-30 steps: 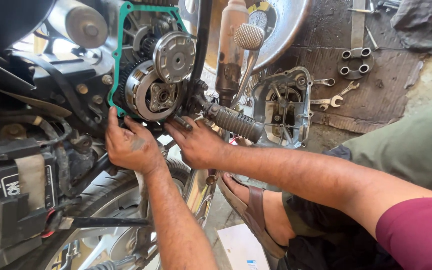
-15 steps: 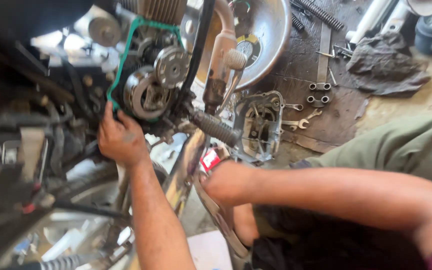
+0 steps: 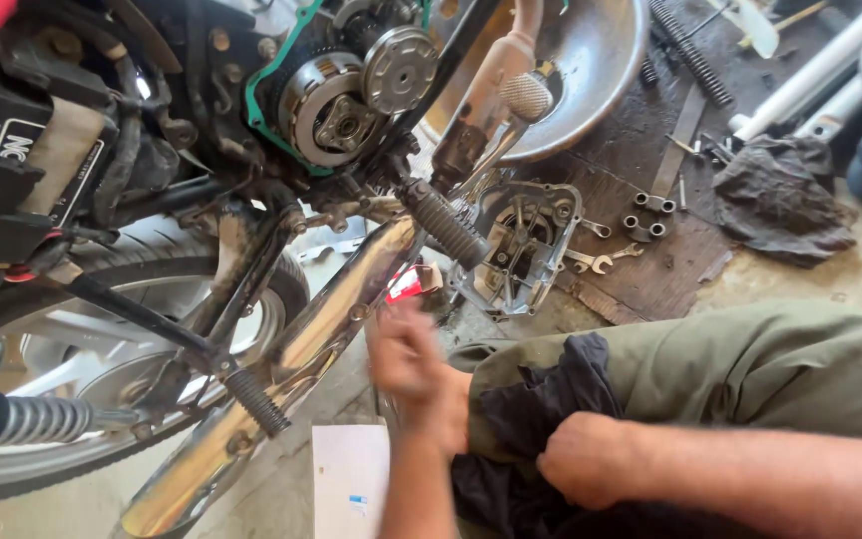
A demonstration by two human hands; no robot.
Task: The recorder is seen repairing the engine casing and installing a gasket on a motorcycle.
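Note:
My left hand (image 3: 406, 361) is blurred in mid-air beside the chrome exhaust pipe (image 3: 323, 327), below the ribbed footpeg (image 3: 448, 227); I cannot make out its fingers or anything in it. On my lap, my right hand (image 3: 579, 469) is closed on a dark cloth (image 3: 536, 409) that lies over my olive trouser leg (image 3: 750, 369). Up above, the motorcycle's open clutch (image 3: 336, 100) shows inside a green gasket (image 3: 257, 100), away from both hands.
An engine side cover (image 3: 526, 245) lies on the ground by several wrenches (image 3: 601, 262). Behind it sit a metal bowl (image 3: 591, 70), springs and a dark rag (image 3: 780, 195). At left are the rear wheel (image 3: 102, 329) and black battery (image 3: 22, 150). A white card (image 3: 351, 479) lies below.
Both hands have left the engine. The left dropped down beside the exhaust, and the right pulled back to my lap onto the dark cloth. The view tilted down.

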